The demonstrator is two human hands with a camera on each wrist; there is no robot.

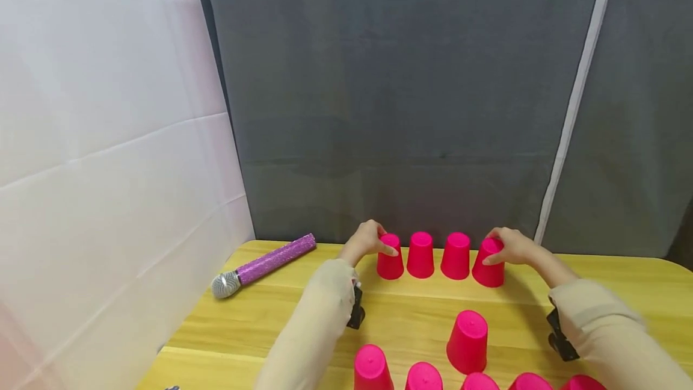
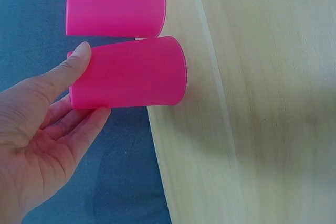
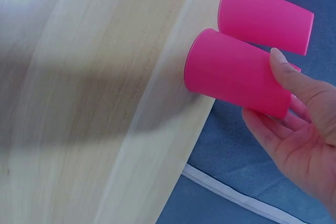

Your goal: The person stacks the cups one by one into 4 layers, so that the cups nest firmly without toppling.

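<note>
Four upside-down bright pink plastic cups stand in a row along the far edge of the yellow wooden table [image 1: 622, 281], at 12 o'clock from the person. Left hand [image 1: 367, 241] is on the leftmost pink cup of the row [image 1: 390, 257]: thumb on the near side, fingers curled round the far side at its top, so it's gripping the cup; the left wrist view shows the same cup [image 2: 128, 72] with the thumb across its closed end and the fingers [image 2: 79, 129] behind it. Right hand [image 1: 511, 245] holds the rightmost pink cup of the row [image 1: 488, 263] the same way, thumb in front, fingers wrapped over the top; the right wrist view shows that cup [image 3: 236, 74] pinched between the thumb and fingers [image 3: 268, 129]. That cup looks slightly tilted, with its mouth rim on the table. The two middle cups [image 1: 420, 255] [image 1: 456, 256] are untouched, just beside each other and close to the held ones. A single inverted pink cup [image 1: 468, 342] stands at 6 o'clock from the row, well apart, and a near row of pink cups [image 1: 372, 369] is cut off at the bottom edge. A purple glitter microphone with silver mesh head [image 1: 262, 266] lies at 9 o'clock from the left hand, well apart. Grey fabric backdrop [image 1: 406, 95] hangs behind the table.
</note>
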